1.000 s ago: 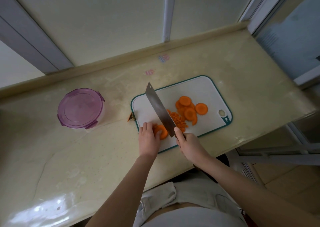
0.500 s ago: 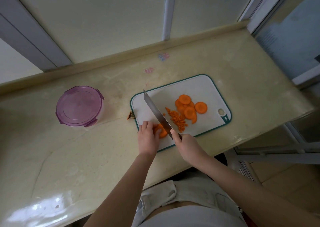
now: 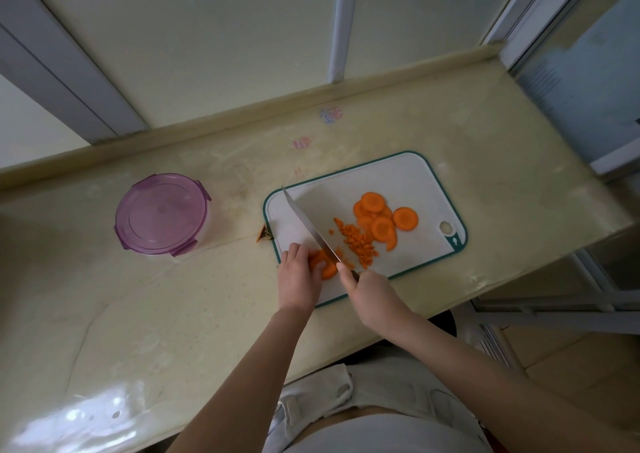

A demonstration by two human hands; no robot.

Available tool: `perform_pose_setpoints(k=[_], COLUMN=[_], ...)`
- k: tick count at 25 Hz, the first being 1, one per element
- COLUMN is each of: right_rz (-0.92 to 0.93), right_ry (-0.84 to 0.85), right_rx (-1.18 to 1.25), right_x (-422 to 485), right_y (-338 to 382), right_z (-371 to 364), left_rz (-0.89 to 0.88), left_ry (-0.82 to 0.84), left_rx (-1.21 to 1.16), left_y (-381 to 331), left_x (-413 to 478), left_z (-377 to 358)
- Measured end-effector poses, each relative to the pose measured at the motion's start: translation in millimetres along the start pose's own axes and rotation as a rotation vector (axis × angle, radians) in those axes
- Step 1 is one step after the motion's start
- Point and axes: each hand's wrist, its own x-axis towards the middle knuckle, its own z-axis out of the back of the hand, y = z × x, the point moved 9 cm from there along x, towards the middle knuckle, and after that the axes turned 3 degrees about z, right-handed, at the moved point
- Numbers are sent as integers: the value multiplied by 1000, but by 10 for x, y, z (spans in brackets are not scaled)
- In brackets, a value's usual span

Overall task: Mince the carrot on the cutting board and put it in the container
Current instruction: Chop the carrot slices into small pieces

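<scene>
A white cutting board (image 3: 408,179) with a teal rim lies on the counter. Several round carrot slices (image 3: 382,215) are piled at its right middle, with a heap of minced carrot (image 3: 358,245) beside them. My left hand (image 3: 296,274) presses down on a few carrot slices (image 3: 323,264) at the board's near left. My right hand (image 3: 372,295) grips the handle of a cleaver (image 3: 308,227), whose blade lies low across the board right beside those slices, forefinger along its spine. A round container (image 3: 161,213) with a purple lid stands closed to the left.
A small carrot end (image 3: 263,235) lies on the pale counter (image 3: 485,148) just off the board's left edge. A raised lip and wall panels run along the back. The counter's front edge is near my body, and it ends at the right.
The cleaver blade has come down from a raised tilt to lie low against the slices under my left hand. Both hands stay in nearly the same place.
</scene>
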Motion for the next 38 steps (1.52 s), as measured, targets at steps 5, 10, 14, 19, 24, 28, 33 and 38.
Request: perform_pose_setpoints(k=[5,10,14,19,24,28,33,38], right_rz=[17,48,75,-10,30,56,22,10], right_ry=[-33,-86,-77,-24,-55,-83,-70,-41], right_rx=[14,13,13,135,119,147,108,89], right_x=[65,78,76,144,89,15,-21,-98], right_y=[-55,-75,-27,-144,17,85,-7,-41], right_z=[-59,-31,-17,73,169,206,176,107], left_rz=[3,-16,-33,-24,92,157,206,205], left_ry=[3,-3,7,2,0,-42,-61,-77], left_rx=[12,26,41,24,-101,-156,-113,-108], left_y=[-5,-25,-46,-52,-11,15,43,36], left_x=[-14,-21,-20,-25,-17,-81,-153,-139], left_z=[0,-4,-15,29,109,150,103,115])
